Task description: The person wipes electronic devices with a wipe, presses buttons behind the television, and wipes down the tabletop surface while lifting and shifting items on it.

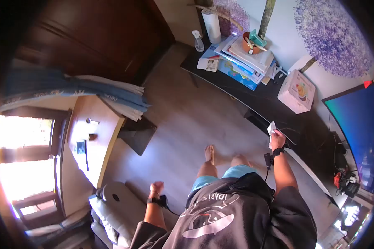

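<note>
A crumpled white tissue [271, 128] is in my right hand [278, 140], pinched between closed fingers, with part of it sticking out above and below them. This hand is beside the front edge of the black desk [232, 89]. My left hand [156, 188] hangs lower on the other side of my body, near the grey armchair [122, 203]. Its fingers are blurred and foreshortened, and I see no object in it. Both wrists wear dark bands.
On the desk stand a paper towel roll [212, 27], a spray bottle [198, 41], a stack of papers [247, 62] and a white box [297, 92]. A curved monitor [357, 133] and cables are at right. A wooden table [93, 137] stands at left.
</note>
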Demonstrator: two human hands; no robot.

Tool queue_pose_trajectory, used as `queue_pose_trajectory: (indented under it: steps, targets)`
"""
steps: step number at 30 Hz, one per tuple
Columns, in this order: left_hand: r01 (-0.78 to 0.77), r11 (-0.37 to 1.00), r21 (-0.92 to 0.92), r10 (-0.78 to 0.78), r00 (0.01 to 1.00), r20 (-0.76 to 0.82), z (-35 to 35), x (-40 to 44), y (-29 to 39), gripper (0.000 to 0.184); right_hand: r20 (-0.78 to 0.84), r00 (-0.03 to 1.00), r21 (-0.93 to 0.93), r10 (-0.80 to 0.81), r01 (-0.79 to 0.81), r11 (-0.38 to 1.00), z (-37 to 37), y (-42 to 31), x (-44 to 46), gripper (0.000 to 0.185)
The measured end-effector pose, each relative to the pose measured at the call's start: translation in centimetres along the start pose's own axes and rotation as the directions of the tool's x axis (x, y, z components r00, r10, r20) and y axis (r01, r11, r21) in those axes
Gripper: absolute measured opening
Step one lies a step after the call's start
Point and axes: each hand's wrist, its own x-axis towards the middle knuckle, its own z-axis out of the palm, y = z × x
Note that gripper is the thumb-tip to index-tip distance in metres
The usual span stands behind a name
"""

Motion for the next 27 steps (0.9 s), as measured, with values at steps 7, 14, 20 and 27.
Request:
queue_pose_trajectory:
  steps: [7,14,20,27]
  targets:
    - [-0.611,0.413,0.675,0.32,0.792,0.52,23.5,10.9,22.1,0.02,-0.275,0.956,-0.089,-0.104,0.083,0.993,6.9,-3.8,0.4,0.022]
    - [-0.591,0.464,0.66,0.154,0.788,0.597,44.0,18.1,21.9,0.039,-0.427,0.889,-0.138,-0.165,0.116,0.984,14.3,-3.6,8.2,0.021]
    - [-0.708,-0.072,0.702,0.302,0.655,0.692,60.7,20.9,20.4,0.069,-0.492,0.863,-0.17,-0.118,0.038,0.985,19.4,2.5,12.1,0.022]
    - [-0.562,-0.401,0.724,0.559,0.476,0.679,72.0,27.8,19.0,0.085,-0.356,0.888,-0.483,-0.291,0.092,0.871,25.6,-2.2,11.9,0.04]
